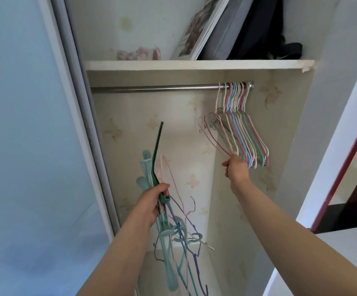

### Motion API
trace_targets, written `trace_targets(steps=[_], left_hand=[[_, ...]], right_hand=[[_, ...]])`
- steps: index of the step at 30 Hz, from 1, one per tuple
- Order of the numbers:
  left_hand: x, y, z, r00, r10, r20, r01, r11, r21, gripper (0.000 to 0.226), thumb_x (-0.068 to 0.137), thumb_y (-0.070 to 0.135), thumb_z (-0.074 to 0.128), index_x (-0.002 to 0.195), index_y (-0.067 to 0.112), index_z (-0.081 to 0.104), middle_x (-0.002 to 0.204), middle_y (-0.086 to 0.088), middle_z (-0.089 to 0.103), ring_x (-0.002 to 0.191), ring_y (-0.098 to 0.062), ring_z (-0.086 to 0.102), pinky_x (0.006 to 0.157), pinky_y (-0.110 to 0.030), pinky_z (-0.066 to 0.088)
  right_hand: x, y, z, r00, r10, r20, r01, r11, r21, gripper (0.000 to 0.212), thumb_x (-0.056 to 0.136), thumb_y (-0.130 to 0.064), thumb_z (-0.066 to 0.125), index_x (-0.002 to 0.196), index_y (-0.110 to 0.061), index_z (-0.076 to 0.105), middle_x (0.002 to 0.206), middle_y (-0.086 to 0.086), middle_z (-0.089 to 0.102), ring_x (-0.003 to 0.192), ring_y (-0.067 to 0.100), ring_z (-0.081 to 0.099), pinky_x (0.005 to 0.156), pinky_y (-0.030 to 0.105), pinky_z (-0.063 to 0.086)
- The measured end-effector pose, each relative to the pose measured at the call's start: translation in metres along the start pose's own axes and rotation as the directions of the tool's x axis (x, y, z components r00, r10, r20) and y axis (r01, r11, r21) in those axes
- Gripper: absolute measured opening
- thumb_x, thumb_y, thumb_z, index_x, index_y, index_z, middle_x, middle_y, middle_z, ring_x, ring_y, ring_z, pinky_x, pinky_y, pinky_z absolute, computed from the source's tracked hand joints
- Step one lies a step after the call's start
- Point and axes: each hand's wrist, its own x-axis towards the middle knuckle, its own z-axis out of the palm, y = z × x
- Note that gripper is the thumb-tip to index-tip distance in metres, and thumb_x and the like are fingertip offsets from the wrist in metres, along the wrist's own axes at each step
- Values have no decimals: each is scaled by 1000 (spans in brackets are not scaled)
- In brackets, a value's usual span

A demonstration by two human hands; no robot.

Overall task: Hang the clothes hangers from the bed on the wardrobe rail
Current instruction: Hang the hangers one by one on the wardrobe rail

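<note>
A steel wardrobe rail (152,89) runs under a white shelf. Several thin pastel hangers (240,127) hang bunched at the rail's right end. My right hand (237,167) reaches up and holds the lower corner of that bunch. My left hand (152,201) grips a loose bundle of hangers (173,231) in green, pale blue, pink and purple; they point up and dangle down below my fist, hooks tangled. The left part of the rail is bare.
The shelf (194,64) above the rail carries a framed picture (201,28), a grey case and dark bags. A sliding door frame (77,103) stands at the left. A red-edged door (344,157) and a white surface (333,253) lie at the right.
</note>
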Motion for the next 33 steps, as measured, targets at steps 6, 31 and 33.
trace_targets(steps=[6,31,33], left_hand=[[-18,-25,-6,998,11,68,-19,993,120,14,86,12,65,76,9,56,59,-2,53,56,-14,48,55,-23,40],[-89,-138,-83,919,-295,262,129,852,508,50,75,24,81,120,24,58,111,6,68,104,-11,62,97,-29,46],[-92,-140,-86,934,-251,255,100,868,486,26,85,31,71,107,23,62,91,9,68,84,-8,61,80,-23,48]], right_hand=[[-2,19,-12,994,75,-74,-53,962,267,28,100,-33,38,81,-20,53,100,5,60,65,12,55,55,24,42],[-71,118,65,805,437,402,-395,899,-186,32,98,-32,51,117,-6,49,116,14,59,77,28,66,69,36,58],[-73,127,64,828,429,361,-393,903,-171,24,100,-24,46,115,-5,47,118,16,60,72,27,67,66,36,59]])
